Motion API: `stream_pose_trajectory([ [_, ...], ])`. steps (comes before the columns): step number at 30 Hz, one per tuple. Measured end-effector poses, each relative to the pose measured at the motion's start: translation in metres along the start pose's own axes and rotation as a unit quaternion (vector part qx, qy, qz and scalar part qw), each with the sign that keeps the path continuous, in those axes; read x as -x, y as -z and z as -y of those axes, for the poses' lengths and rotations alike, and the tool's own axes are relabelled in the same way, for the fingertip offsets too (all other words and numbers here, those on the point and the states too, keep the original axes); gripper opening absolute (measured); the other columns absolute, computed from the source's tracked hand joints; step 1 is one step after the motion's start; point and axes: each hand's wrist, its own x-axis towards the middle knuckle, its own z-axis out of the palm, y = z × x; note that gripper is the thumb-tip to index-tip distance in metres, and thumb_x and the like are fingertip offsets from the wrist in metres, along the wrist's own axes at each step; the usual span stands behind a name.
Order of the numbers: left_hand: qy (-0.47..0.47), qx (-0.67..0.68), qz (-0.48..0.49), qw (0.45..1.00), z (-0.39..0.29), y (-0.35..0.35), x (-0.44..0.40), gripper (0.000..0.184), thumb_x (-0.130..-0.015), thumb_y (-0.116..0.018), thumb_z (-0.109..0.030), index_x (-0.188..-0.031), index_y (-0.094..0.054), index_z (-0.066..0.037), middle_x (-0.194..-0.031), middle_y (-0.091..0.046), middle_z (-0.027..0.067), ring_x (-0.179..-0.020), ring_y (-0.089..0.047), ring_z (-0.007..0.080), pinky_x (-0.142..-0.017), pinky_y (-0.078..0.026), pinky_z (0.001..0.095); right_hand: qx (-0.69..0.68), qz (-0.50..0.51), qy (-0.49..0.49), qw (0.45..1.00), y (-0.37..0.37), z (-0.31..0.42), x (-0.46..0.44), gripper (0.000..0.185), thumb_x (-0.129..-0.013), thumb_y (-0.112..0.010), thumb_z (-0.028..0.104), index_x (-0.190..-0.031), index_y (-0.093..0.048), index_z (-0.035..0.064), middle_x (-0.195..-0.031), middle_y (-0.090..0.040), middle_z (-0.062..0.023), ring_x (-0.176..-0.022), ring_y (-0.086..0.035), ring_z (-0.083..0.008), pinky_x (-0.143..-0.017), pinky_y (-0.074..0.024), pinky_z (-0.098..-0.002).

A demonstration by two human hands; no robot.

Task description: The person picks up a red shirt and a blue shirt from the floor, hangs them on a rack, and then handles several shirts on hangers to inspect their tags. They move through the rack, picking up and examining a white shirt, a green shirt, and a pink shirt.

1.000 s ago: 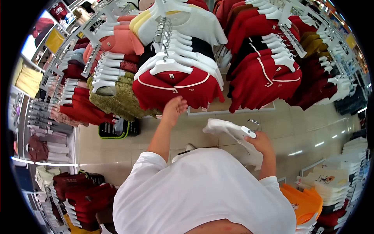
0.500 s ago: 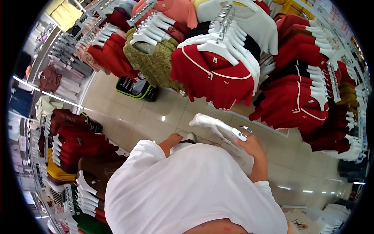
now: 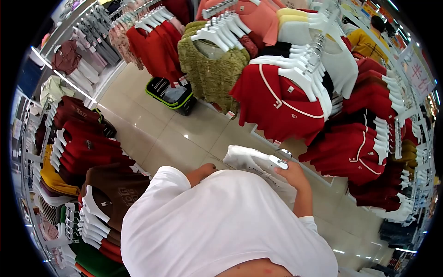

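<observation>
Fingers of our right hand gripped the hanger, seemingly best for a light, soft garment; our left hand's we couldn't tell.

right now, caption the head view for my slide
Right hand holds a hanger bearing a white garment near hanging red tops.

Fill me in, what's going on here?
In a clothing shop, a person's right hand grips a white hanger carrying a white garment. The left hand is low beside the torso, with nothing visible in it. Ahead, a red top with white trim hangs on a rack; a black shopping basket stands on the floor.
</observation>
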Motion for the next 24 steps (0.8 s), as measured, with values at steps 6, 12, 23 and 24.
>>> stream_pose_trajectory([
  [6, 0.044, 0.065, -0.033, 0.996, 0.048, 0.03, 0.027, 0.048, -0.082, -0.056, -0.038, -0.109, -0.068, 0.0, -0.111, -0.065, 0.0255, -0.105, -0.061, 0.0405, -0.091, -0.048, 0.0449, -0.005, 0.033, 0.036, 0.999, -0.036, 0.082, -0.027, 0.037, -0.079, -0.073, 0.029, -0.102, -0.067, 0.0006, -0.084, -0.066, -0.0094, -0.077, -0.058, -0.0165, -0.074, -0.0473, -0.0328],
  [12, 0.156, 0.148, -0.085, 0.973, 0.106, 0.051, 0.075, 0.046, -0.085, -0.053, -0.035, -0.108, -0.068, 0.003, -0.112, -0.065, 0.0268, -0.106, -0.062, 0.04, -0.091, -0.048, 0.0447, -0.039, -0.006, 0.077, 0.996, -0.07, 0.124, -0.069, 0.034, -0.082, -0.075, 0.027, -0.098, -0.067, -0.0011, -0.078, -0.064, -0.0044, -0.076, -0.055, -0.0104, -0.071, -0.047, -0.0294],
  [23, 0.211, 0.293, -0.104, 0.927, 0.226, 0.082, 0.103, 0.043, -0.088, -0.054, -0.034, -0.113, -0.065, 0.0, -0.096, -0.068, 0.0193, -0.07, -0.065, 0.0267, -0.068, -0.051, 0.0398, -0.211, 0.043, 0.212, 0.953, -0.107, 0.232, -0.089, 0.022, -0.09, -0.067, 0.024, -0.086, -0.065, 0.0029, -0.073, -0.059, 0.0005, -0.07, -0.051, -0.0082, -0.067, -0.0414, -0.025],
  [24, 0.242, 0.328, -0.087, 0.909, 0.219, 0.096, 0.11, 0.046, -0.089, -0.055, -0.035, -0.12, -0.062, -0.001, -0.1, -0.068, 0.018, -0.073, -0.064, 0.0257, -0.069, -0.051, 0.0391, -0.225, 0.054, 0.215, 0.949, -0.108, 0.243, -0.086, 0.023, -0.091, -0.067, 0.025, -0.084, -0.065, 0.0032, -0.073, -0.06, 0.0005, -0.071, -0.052, -0.0081, -0.067, -0.0417, -0.0248],
])
